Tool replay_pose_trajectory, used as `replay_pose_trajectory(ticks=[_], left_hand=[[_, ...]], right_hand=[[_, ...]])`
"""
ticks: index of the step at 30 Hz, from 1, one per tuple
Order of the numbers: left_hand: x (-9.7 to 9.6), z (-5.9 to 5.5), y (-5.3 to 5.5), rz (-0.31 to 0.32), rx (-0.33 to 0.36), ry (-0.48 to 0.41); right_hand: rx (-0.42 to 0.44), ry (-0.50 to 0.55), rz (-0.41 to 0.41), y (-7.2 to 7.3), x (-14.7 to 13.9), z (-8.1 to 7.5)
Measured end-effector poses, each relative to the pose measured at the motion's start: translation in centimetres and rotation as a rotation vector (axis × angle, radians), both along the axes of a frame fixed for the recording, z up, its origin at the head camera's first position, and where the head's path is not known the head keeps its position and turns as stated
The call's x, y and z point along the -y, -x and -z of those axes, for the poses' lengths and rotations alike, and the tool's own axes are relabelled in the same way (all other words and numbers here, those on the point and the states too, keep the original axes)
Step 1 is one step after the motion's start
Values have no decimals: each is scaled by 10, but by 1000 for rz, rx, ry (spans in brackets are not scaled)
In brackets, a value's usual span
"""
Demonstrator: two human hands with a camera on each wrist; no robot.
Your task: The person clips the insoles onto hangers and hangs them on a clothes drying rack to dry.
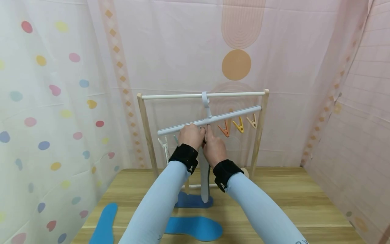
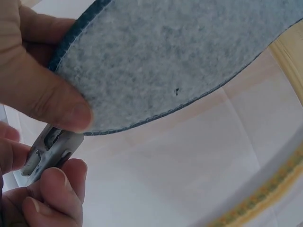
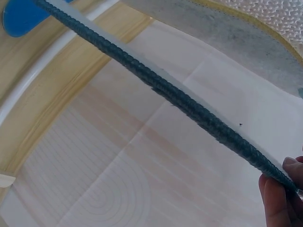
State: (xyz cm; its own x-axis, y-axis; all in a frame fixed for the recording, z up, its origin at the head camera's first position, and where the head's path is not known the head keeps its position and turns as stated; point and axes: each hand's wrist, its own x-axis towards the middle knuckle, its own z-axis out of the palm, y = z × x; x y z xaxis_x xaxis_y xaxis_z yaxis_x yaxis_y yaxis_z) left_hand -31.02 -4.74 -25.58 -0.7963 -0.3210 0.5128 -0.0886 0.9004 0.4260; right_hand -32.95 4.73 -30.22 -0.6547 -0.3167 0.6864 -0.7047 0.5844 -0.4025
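A pale grey insole with a dark teal edge (image 1: 204, 176) hangs upright between the two hands, below a tilted hanger (image 1: 237, 113). My right hand (image 1: 214, 149) pinches its upper end; in the left wrist view the thumb (image 2: 71, 111) presses flat on the grey face (image 2: 180, 61). My left hand (image 1: 191, 135) holds a small grey clip (image 2: 54, 151) at that end, its fingers curled about it. In the right wrist view the insole (image 3: 189, 111) shows edge-on, with fingertips (image 3: 274, 194) at its end.
The hanger hooks over the white rail (image 1: 170, 96) of a wooden stand. Orange (image 1: 224, 129), yellow (image 1: 239, 125) and beige (image 1: 252, 121) clips dangle at right; another insole (image 1: 166, 150) hangs at left. Blue insoles (image 1: 195, 227) (image 1: 105, 222) lie on the table (image 1: 289, 203).
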Motion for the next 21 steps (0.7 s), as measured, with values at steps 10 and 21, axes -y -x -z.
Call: replay_pose_trajectory(ticks=[10,21], left_hand=[[-3,-1,-3,0,0,-12],[-3,-1,-2,-11,24,2]], right_hand=[[2,45,-3,3,3,1],[-30,78,-9,5,3,-1]])
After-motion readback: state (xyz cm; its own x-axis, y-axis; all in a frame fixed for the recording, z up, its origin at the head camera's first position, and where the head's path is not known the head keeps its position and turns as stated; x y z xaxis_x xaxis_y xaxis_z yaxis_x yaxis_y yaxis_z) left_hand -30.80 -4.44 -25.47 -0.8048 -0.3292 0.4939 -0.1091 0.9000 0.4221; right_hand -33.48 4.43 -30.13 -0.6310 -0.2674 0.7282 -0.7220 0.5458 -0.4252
